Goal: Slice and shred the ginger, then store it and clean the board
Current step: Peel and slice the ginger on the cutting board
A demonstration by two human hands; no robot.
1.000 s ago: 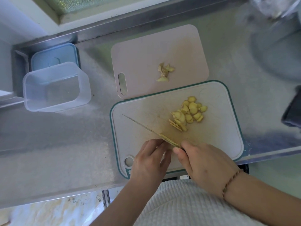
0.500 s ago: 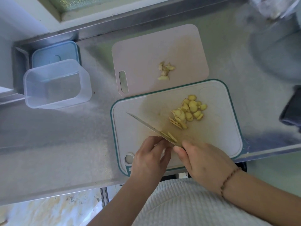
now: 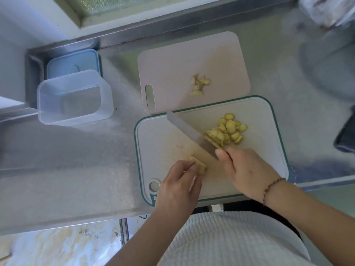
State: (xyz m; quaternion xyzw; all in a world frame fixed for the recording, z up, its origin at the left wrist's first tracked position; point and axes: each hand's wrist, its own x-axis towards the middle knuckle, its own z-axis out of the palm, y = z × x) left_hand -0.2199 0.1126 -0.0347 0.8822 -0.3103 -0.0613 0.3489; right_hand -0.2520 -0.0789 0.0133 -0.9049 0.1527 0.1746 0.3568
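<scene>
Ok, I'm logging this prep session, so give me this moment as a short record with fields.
left hand: holds the ginger piece on the teal-rimmed board
right hand: grips the knife, blade against the slice pile
pink board: carries ginger scraps
container: clear, open, nothing visible inside
lid: blue, behind the container

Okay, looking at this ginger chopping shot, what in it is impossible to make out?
All from the head view:
- Knife handle: hidden inside the right hand; only the blade shows.
- Ginger piece: partly covered by the left hand, so what remains is unclear.
- Top right corner: a crinkled clear object, blurred and cut by the frame edge.
- Dark object at the right edge: cut off, unidentifiable.
</scene>
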